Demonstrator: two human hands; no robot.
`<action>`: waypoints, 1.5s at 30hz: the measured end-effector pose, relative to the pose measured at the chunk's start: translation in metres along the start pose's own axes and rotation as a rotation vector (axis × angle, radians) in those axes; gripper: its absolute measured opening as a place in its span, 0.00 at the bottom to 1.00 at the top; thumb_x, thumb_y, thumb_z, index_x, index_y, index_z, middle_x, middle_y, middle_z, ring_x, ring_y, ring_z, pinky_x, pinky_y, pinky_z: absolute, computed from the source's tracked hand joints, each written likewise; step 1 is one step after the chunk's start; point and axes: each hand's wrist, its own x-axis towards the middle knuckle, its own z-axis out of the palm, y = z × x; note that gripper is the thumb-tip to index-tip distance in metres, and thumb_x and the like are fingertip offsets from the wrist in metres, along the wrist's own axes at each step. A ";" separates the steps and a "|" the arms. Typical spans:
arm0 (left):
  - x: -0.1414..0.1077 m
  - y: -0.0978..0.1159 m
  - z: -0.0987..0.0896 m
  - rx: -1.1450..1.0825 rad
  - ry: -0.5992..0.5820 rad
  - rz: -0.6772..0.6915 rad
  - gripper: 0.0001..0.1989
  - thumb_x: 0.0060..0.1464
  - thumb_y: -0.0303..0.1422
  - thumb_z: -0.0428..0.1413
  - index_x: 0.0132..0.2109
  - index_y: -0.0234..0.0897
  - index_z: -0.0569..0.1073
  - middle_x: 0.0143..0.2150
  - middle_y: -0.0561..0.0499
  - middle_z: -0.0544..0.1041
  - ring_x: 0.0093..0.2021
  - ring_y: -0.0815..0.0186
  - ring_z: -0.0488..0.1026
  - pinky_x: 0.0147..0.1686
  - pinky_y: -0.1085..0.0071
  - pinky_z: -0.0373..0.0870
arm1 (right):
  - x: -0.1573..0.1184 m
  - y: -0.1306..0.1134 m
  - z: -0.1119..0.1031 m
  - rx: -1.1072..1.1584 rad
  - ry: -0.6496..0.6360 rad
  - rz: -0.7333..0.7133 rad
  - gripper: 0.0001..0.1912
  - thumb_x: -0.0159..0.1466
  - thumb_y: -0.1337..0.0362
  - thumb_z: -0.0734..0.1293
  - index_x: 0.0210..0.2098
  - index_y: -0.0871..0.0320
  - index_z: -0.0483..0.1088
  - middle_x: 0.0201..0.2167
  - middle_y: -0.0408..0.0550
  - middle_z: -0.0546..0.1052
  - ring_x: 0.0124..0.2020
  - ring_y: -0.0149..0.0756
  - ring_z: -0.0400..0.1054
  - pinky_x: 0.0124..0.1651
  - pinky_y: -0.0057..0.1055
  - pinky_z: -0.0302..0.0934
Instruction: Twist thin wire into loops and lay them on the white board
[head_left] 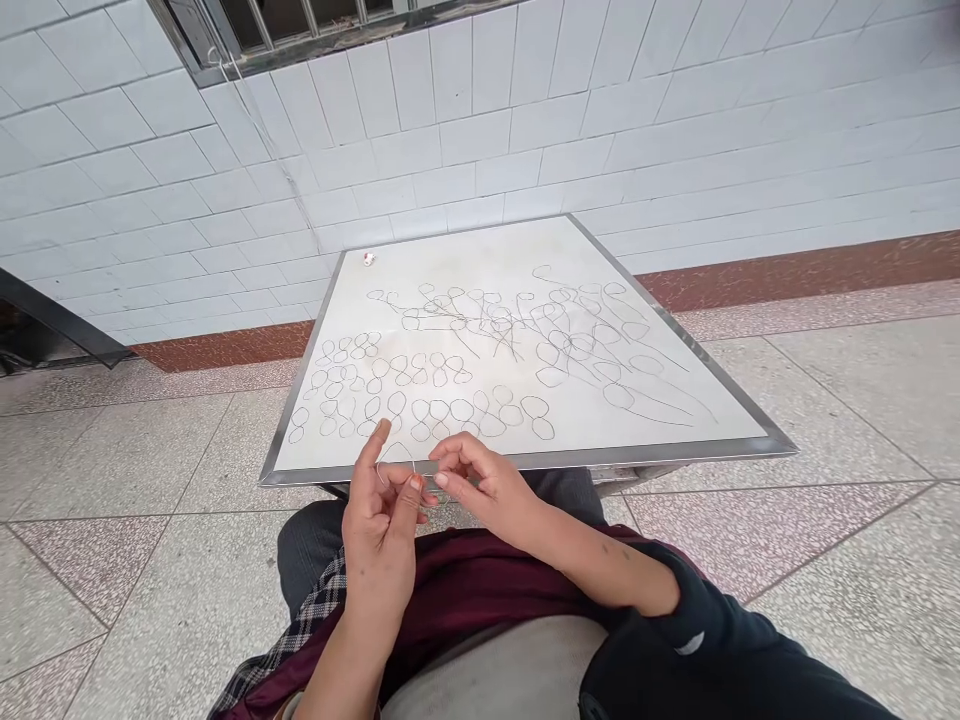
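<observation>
My left hand (382, 535) is closed on a thin wire (412, 460) near the table's front edge. Thumb and fingers pinch it, and a rounded loop stands up above them. To its right, the fingertips of my right hand (484, 490) are pinched together beside the left fingers, seemingly on the same wire's end. Fingers partly hide the lower portion of the wire. Just beyond both hands, several wire figure-eights (431, 430) lie in rough rows on the white tabletop (480, 455). Farther right is a tangle of looped wires with long straight tails (570, 340).
A grey metal rim (675, 455) borders the table. A small red and white object (368, 259) sits at its far left corner. Behind stands a white tiled wall (480, 140) with a barred window (300, 25) and a hanging cord (289, 180). My knees are under the near edge.
</observation>
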 end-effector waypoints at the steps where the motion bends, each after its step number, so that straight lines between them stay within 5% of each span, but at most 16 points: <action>1: 0.000 -0.001 0.001 -0.020 0.016 0.006 0.29 0.58 0.32 0.55 0.65 0.45 0.59 0.29 0.56 0.71 0.30 0.69 0.70 0.30 0.75 0.69 | 0.000 -0.001 0.001 0.054 -0.021 0.051 0.09 0.65 0.61 0.64 0.45 0.55 0.64 0.30 0.41 0.71 0.27 0.29 0.61 0.30 0.26 0.57; 6: -0.002 -0.005 0.004 -0.123 0.088 0.024 0.27 0.58 0.32 0.57 0.63 0.46 0.61 0.32 0.56 0.70 0.29 0.72 0.68 0.33 0.74 0.69 | -0.001 -0.001 0.006 0.231 -0.095 0.136 0.08 0.65 0.60 0.64 0.42 0.55 0.64 0.27 0.39 0.69 0.25 0.28 0.62 0.28 0.25 0.58; 10: 0.001 -0.008 0.005 -0.199 0.114 0.018 0.26 0.57 0.32 0.57 0.62 0.46 0.62 0.31 0.57 0.69 0.28 0.73 0.68 0.33 0.74 0.70 | -0.003 0.006 0.010 0.297 -0.112 0.073 0.08 0.68 0.61 0.60 0.46 0.54 0.64 0.28 0.40 0.70 0.26 0.28 0.65 0.31 0.27 0.63; 20: 0.002 -0.018 0.002 -0.084 0.004 0.078 0.28 0.58 0.32 0.56 0.64 0.46 0.60 0.30 0.55 0.71 0.30 0.69 0.68 0.29 0.74 0.68 | -0.003 0.006 0.011 -0.103 0.103 -0.156 0.12 0.68 0.68 0.58 0.45 0.54 0.71 0.36 0.45 0.77 0.37 0.33 0.70 0.41 0.31 0.63; 27: 0.003 -0.020 -0.006 -0.107 -0.038 0.027 0.32 0.59 0.33 0.55 0.67 0.49 0.54 0.29 0.57 0.69 0.28 0.70 0.65 0.29 0.74 0.67 | -0.002 0.003 0.008 0.044 0.005 -0.028 0.11 0.68 0.64 0.60 0.47 0.54 0.70 0.36 0.45 0.74 0.35 0.31 0.68 0.38 0.30 0.62; 33: 0.008 -0.018 -0.011 -0.079 -0.285 -0.108 0.34 0.58 0.34 0.56 0.68 0.48 0.52 0.29 0.57 0.70 0.26 0.71 0.63 0.27 0.74 0.64 | 0.006 0.002 0.002 0.470 -0.043 0.160 0.11 0.65 0.59 0.65 0.45 0.55 0.70 0.32 0.41 0.70 0.27 0.26 0.63 0.33 0.27 0.62; 45: 0.001 -0.025 -0.001 -0.090 -0.159 -0.097 0.37 0.52 0.33 0.61 0.66 0.46 0.56 0.33 0.55 0.74 0.34 0.68 0.70 0.36 0.72 0.68 | 0.009 0.008 0.004 0.623 0.132 0.211 0.10 0.59 0.58 0.71 0.38 0.56 0.72 0.29 0.40 0.71 0.28 0.27 0.67 0.32 0.26 0.64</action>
